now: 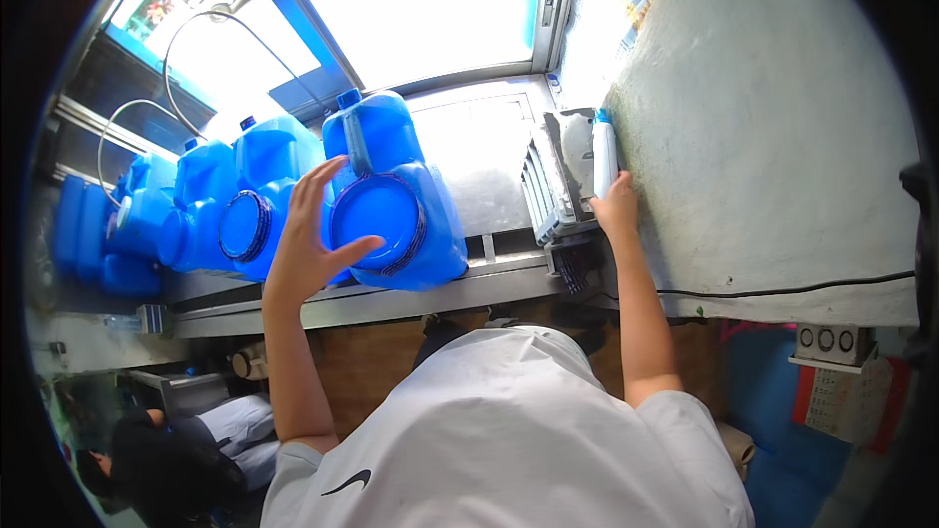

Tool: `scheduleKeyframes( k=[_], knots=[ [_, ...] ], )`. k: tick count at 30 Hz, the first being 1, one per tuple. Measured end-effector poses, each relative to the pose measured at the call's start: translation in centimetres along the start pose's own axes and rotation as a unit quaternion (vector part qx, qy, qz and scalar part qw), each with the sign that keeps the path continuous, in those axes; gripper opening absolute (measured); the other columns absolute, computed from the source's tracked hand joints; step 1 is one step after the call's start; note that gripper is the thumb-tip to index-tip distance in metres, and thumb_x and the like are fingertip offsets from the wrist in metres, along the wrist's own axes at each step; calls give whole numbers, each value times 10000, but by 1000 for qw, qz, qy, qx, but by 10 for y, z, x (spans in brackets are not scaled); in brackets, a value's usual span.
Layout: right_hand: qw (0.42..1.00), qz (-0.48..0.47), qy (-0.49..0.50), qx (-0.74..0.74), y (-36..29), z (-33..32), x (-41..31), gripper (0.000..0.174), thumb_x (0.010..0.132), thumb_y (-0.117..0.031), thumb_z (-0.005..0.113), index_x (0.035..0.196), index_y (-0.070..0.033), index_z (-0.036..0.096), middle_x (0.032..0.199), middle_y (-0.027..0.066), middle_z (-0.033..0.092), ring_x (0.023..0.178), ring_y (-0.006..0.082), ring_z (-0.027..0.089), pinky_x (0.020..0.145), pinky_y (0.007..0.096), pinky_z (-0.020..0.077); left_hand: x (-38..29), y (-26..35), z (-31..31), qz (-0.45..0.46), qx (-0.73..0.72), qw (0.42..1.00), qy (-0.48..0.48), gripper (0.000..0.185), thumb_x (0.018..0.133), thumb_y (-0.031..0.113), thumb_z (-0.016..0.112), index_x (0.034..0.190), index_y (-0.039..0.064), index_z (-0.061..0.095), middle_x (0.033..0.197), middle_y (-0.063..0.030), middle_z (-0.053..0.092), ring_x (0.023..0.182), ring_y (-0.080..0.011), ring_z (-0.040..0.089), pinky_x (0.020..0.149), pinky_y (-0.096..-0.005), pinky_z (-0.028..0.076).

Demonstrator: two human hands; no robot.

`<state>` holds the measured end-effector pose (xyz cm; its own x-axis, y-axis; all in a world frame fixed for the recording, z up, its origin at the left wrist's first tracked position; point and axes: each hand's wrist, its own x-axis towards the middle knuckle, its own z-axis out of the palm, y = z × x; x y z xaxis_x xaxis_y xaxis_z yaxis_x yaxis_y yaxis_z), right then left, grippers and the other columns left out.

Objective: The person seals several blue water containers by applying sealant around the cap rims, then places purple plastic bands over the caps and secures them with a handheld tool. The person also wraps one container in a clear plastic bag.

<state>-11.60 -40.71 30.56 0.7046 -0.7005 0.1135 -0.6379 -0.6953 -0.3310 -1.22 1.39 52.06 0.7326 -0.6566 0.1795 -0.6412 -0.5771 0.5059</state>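
Note:
My left hand [302, 235] is raised with its fingers spread, holding nothing. It is at the left side of a large blue plastic water jug [440, 227], which has a wide round lid [378, 224], a small blue cap [349, 97] and a moulded handle [357, 143]. Whether the fingertips touch the jug is hard to tell. At the right wall, my right hand [618, 204] has its thumb and fingers around the lower end of a slim white bottle [604, 154] with a blue top. That bottle stands against a worn grey box with slatted sides [568, 161].
Several more blue jugs [286, 139] line the metal counter [411, 308] to the left. Thin hoses [165, 51] arch above them. A sliding window [418, 7] is behind. A black cable [785, 292] runs along the right wall [763, 125]. A person in dark clothing [169, 462] is at lower left.

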Motion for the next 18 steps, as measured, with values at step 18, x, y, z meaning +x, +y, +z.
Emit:
scheduleKeyframes(
  k=[18],
  knots=[
    [708, 54, -324, 625, 29, -105, -76, 553, 861, -357, 708, 1316, -83, 554, 868, 34, 623, 606, 35, 504, 477, 154, 361, 67, 52, 32, 28, 313, 902, -295, 873, 576, 444, 773, 1253, -32, 496, 1298, -157, 489, 1335, -310, 362, 1176, -630, 21]
  ],
)
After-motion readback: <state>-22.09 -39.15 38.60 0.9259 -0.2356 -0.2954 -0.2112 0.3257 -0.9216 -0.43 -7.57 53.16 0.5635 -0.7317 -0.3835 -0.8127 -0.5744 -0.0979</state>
